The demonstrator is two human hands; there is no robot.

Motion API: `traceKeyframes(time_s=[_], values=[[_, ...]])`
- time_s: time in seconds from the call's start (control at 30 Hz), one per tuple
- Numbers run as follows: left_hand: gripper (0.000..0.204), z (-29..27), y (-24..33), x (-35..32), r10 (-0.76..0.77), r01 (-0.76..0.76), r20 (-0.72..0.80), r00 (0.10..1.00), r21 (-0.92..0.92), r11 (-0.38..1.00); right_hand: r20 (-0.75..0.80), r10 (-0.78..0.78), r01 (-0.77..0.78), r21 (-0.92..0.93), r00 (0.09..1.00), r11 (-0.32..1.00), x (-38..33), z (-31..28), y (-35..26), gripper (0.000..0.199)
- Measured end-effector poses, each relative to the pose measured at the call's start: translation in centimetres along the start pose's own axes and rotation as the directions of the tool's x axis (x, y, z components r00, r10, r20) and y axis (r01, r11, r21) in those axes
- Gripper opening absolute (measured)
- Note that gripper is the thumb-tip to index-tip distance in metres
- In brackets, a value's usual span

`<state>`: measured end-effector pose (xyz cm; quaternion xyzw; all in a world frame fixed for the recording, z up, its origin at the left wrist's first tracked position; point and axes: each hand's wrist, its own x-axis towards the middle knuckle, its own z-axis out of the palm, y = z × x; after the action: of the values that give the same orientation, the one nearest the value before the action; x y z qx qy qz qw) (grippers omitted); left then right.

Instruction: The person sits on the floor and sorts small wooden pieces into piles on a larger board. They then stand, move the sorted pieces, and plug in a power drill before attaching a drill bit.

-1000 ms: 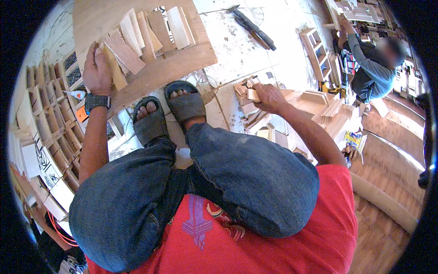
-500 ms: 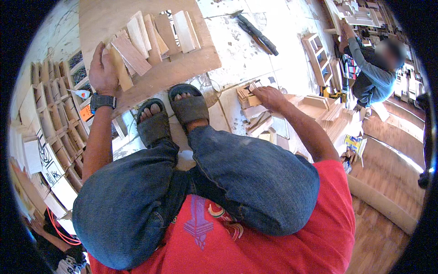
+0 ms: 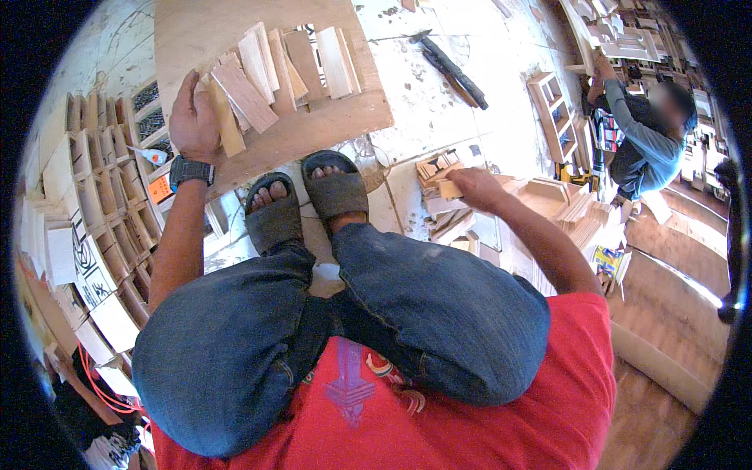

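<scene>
My left hand [image 3: 194,117], a dark watch on its wrist, lies against the left end of a row of thin wood slats, its fingers stretched out. Closest to it is a yellowish slat [image 3: 227,121], with a reddish-brown slat [image 3: 245,95] slanting across the row. All of these lie on a large brown board [image 3: 329,125]. My right hand [image 3: 476,189] is closed, pinching a small pale wood piece [image 3: 450,189] at the fingertips. Just beyond those fingertips is a stack of small wood pieces [image 3: 433,167] on the floor.
A hammer [image 3: 448,69] lies on the tiled floor. Wooden compartment frames [image 3: 102,184] and a glue bottle [image 3: 149,155] stand at left. Right of my right hand are wooden trays [image 3: 540,196]. A co-worker [image 3: 642,141] sits at far right beside a small wooden frame [image 3: 552,117].
My right hand has drawn slightly nearer, and a small pale wood piece now shows at its fingertips. My left hand stays by the slats. The whole view has shifted a little.
</scene>
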<state>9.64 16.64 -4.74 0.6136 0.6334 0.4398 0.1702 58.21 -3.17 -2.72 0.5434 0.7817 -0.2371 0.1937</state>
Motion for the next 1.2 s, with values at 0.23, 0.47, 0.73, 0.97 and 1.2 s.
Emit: traceKeyframes(time_s=[0.23, 0.47, 0.73, 0.97, 1.2], values=[[0.042, 0.0, -0.1, 0.1, 0.015, -0.015, 0.001, 1.0, 0.003, 1.0, 0.143, 0.233, -0.259, 0.202, 0.962, 0.944, 2.3, -7.6, -0.7, 0.034], [0.042, 0.0, -0.3, 0.0, 0.089, -0.087, -0.016, 0.996, 0.097, 0.991, -0.065, 0.24, -0.07, 0.855, 0.969, 0.514, 9.2, -15.3, -6.1, 0.029], [0.041, -0.3, 0.3, 0.2, 0.071, -0.07, -0.015, 0.997, 0.041, 0.997, -0.054, 0.231, 0.029, 0.993, 0.972, 0.11, 18.6, -20.4, -15.2, 0.038], [0.04, -0.2, 0.4, 0.0, 0.039, -0.04, -0.023, 0.999, -0.012, 0.999, -0.017, 0.276, -0.022, 0.99, 0.961, 0.14, 17.9, -21.7, -18.6, 0.088], [0.04, 0.1, 0.0, -0.2, -0.005, 0.005, -0.014, 1.0, -0.034, 0.999, -0.352, 0.452, 0.051, 0.831, 0.82, 0.554, 15.7, -18.3, -11.2, 0.057]])
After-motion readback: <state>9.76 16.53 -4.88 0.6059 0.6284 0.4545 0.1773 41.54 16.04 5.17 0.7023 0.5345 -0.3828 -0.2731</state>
